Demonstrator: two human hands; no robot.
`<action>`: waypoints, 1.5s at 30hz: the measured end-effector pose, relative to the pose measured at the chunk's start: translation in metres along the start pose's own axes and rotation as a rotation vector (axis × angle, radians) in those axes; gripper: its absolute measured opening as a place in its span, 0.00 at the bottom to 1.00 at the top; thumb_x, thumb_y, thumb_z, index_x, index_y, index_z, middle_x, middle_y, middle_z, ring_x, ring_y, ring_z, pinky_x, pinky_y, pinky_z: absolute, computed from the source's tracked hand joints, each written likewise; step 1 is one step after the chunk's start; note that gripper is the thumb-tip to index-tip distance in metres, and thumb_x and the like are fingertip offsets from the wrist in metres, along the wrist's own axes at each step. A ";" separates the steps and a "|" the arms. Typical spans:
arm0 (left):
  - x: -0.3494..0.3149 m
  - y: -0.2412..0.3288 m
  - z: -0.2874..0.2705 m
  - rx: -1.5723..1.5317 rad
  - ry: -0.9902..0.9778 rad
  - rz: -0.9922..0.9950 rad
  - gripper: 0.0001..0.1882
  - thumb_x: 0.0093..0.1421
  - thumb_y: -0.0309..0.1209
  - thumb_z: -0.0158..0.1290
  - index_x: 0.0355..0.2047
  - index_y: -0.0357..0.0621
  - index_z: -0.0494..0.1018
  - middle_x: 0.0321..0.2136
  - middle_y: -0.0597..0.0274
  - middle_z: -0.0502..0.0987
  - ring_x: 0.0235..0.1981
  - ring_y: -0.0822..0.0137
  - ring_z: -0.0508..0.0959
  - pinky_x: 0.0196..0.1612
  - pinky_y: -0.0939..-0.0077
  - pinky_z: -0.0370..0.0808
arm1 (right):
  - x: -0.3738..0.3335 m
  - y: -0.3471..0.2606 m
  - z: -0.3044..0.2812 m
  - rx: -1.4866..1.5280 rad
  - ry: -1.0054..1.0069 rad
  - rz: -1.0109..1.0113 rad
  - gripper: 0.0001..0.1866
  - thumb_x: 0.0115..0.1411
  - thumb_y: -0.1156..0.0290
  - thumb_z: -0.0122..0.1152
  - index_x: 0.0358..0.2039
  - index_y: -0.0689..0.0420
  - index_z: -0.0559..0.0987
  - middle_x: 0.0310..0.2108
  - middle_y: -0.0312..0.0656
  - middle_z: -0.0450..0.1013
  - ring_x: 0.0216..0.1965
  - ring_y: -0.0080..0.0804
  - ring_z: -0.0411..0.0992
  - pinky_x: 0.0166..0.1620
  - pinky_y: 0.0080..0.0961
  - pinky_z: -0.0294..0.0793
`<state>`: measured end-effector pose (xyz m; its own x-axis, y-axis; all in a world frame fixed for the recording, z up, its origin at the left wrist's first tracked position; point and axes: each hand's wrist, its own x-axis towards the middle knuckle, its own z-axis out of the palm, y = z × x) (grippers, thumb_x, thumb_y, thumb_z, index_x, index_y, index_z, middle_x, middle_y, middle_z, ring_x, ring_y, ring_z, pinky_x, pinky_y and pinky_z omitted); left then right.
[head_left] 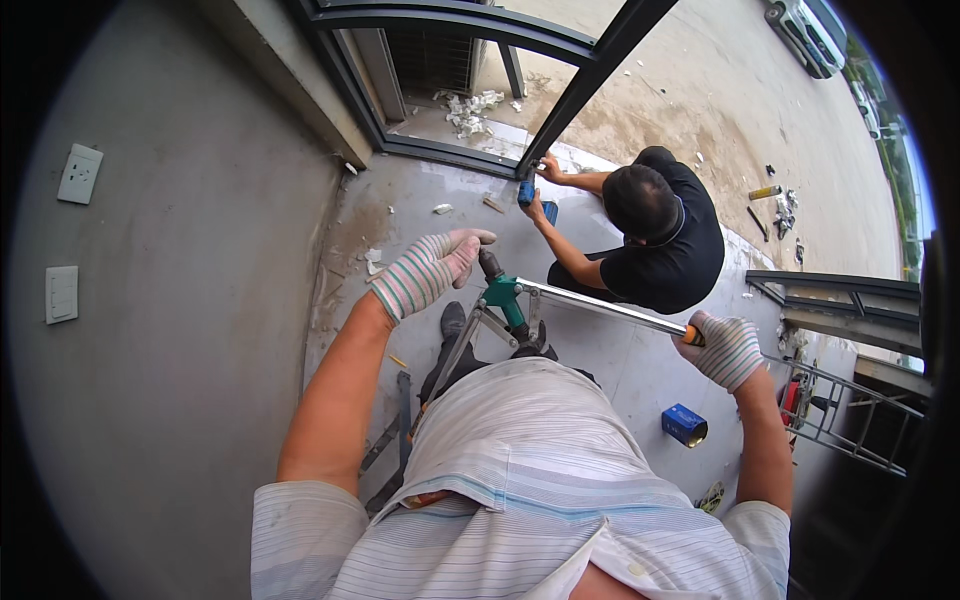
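A hand riveter with a green body [504, 297], a black nose and two long metal arms stands upright in front of my waist. My right hand [722, 350], in a striped work glove, is closed round the orange-and-black grip of the arm stretched out to the right. In a matching glove, my left hand [430, 268] is beside the riveter's nose, fingers extended; anything small between them cannot be made out. The other arm [455, 358] slopes down toward my left side, its end resting by my shirt, out of either hand.
A co-worker in black [665, 235] crouches ahead, holding a blue cordless drill [527, 192] against the dark metal frame [565, 110]. A blue box [684, 425] lies on the floor at right, near a metal ladder [850, 415]. Grey wall [180, 300] runs along the left.
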<state>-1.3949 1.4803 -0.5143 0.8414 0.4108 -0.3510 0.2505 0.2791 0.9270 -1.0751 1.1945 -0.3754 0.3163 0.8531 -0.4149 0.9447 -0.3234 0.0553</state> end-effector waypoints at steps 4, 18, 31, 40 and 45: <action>0.002 -0.015 0.000 -0.047 0.012 0.000 0.26 0.77 0.47 0.41 0.62 0.42 0.72 0.20 0.74 0.63 0.24 0.79 0.64 0.33 0.81 0.67 | -0.001 0.000 0.014 -0.052 0.053 0.061 0.22 0.57 0.47 0.70 0.30 0.55 0.80 0.19 0.47 0.77 0.22 0.48 0.78 0.29 0.38 0.78; 0.005 -0.014 -0.002 -0.159 0.141 -0.083 0.47 0.71 0.68 0.30 0.65 0.35 0.67 0.18 0.75 0.66 0.16 0.83 0.60 0.19 0.86 0.58 | -0.030 -0.041 0.062 0.201 0.022 0.252 0.24 0.57 0.44 0.71 0.28 0.56 0.80 0.21 0.47 0.77 0.24 0.47 0.79 0.31 0.36 0.80; -0.066 -0.137 -0.017 0.532 0.017 -0.278 0.36 0.65 0.62 0.54 0.47 0.35 0.81 0.29 0.59 0.81 0.32 0.67 0.79 0.41 0.69 0.78 | -0.043 -0.054 0.113 0.342 -0.002 0.448 0.26 0.57 0.41 0.68 0.29 0.55 0.80 0.23 0.48 0.78 0.26 0.48 0.79 0.33 0.37 0.80; -0.054 -0.110 0.025 1.009 -0.039 -0.635 0.31 0.61 0.58 0.57 0.40 0.37 0.81 0.37 0.41 0.82 0.40 0.46 0.83 0.47 0.60 0.78 | -0.017 -0.015 0.148 0.450 -0.177 0.470 0.29 0.58 0.37 0.63 0.35 0.54 0.82 0.27 0.49 0.81 0.32 0.49 0.81 0.38 0.38 0.81; -0.055 -0.110 0.050 1.172 0.099 -0.570 0.24 0.59 0.52 0.56 0.32 0.39 0.80 0.34 0.43 0.80 0.37 0.44 0.80 0.45 0.56 0.77 | 0.003 0.003 0.166 0.568 -0.280 0.431 0.31 0.59 0.36 0.61 0.39 0.56 0.83 0.31 0.50 0.82 0.36 0.49 0.81 0.42 0.39 0.80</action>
<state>-1.4451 1.3835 -0.5905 0.4533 0.5621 -0.6918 0.8657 -0.4627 0.1912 -1.0855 1.1277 -0.5272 0.5417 0.4926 -0.6811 0.5290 -0.8295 -0.1791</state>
